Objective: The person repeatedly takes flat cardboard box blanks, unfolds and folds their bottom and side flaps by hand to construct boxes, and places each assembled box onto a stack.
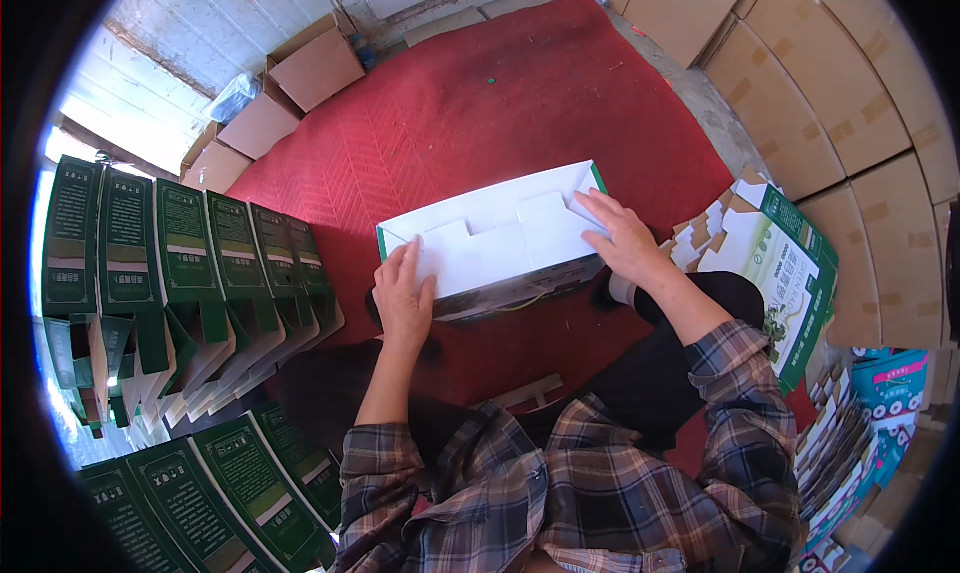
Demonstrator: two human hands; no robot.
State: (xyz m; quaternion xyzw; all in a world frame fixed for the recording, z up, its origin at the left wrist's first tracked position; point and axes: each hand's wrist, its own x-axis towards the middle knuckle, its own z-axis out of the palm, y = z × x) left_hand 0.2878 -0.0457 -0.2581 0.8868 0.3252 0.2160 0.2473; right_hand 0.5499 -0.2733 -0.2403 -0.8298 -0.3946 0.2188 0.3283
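A printed carton (500, 258) with a white inside stands before me on the red floor covering, its bottom or inner flaps interlocked in the opening. My left hand (403, 301) rests at its left end, fingers stretched over the edge and the thumb apart. At the right end, my right hand (632, 241) touches the white flap with its fingers spread. Neither hand is closed round anything. The carton's dark printed side faces me, and its underside is hidden.
Rows of green cartons (185, 243) stand at my left, with more green cartons (255, 473) nearer. Flattened green-and-white cartons (790, 273) lean at my right, beside teal cartons (890, 393). Brown boxes (830, 93) are stacked far right; open brown boxes (318, 68) line the wall.
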